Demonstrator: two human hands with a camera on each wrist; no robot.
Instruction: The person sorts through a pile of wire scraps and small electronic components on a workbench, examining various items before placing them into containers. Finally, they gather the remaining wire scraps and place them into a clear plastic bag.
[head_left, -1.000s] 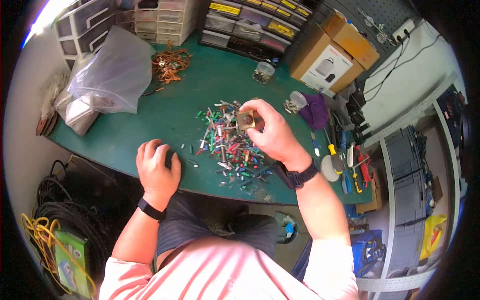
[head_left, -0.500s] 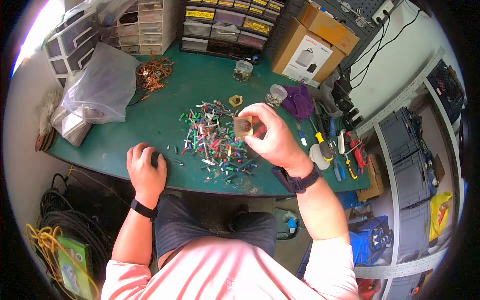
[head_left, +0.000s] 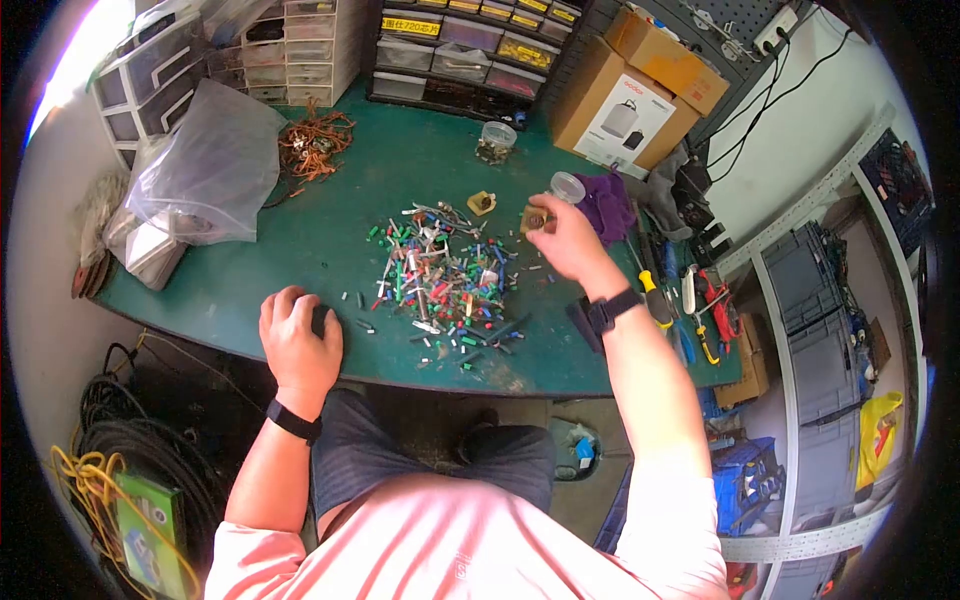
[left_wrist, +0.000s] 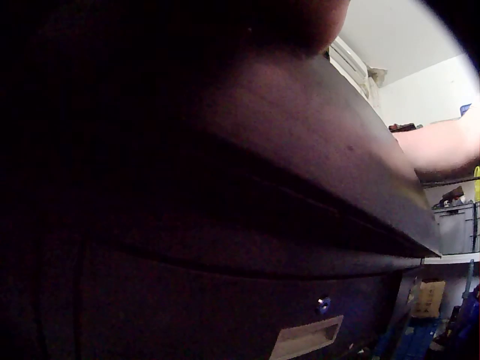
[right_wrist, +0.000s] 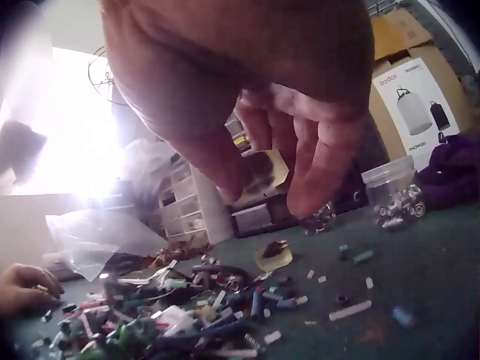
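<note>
My right hand (head_left: 572, 248) pinches a small square yellowish piece with a dark round middle (head_left: 535, 221) between thumb and fingers. It is held above the table, right of the heap. In the right wrist view, the pinched piece sits at the fingertips, partly hidden by them. A similar yellowish piece (head_left: 481, 203) lies on the table behind the heap of small coloured parts (head_left: 445, 275), which mixes red, green, blue, white and metal bits. My left hand (head_left: 303, 340) rests at the table's front edge, fingers loosely bent, holding nothing visible.
Two clear jars of small parts, one jar (head_left: 496, 142) at the back and another (right_wrist: 395, 196) by a purple cloth (head_left: 605, 212), stand beyond the heap. Hand tools, including a yellow-handled screwdriver (head_left: 655, 300), lie right. Copper-coloured wire scraps (head_left: 316, 145) and a plastic bag (head_left: 205, 165) lie left.
The right hand has moved from over the heap to its right and farther away, carrying the square piece. The second piece, earlier hidden behind the hand, now shows. The left hand stays put.
</note>
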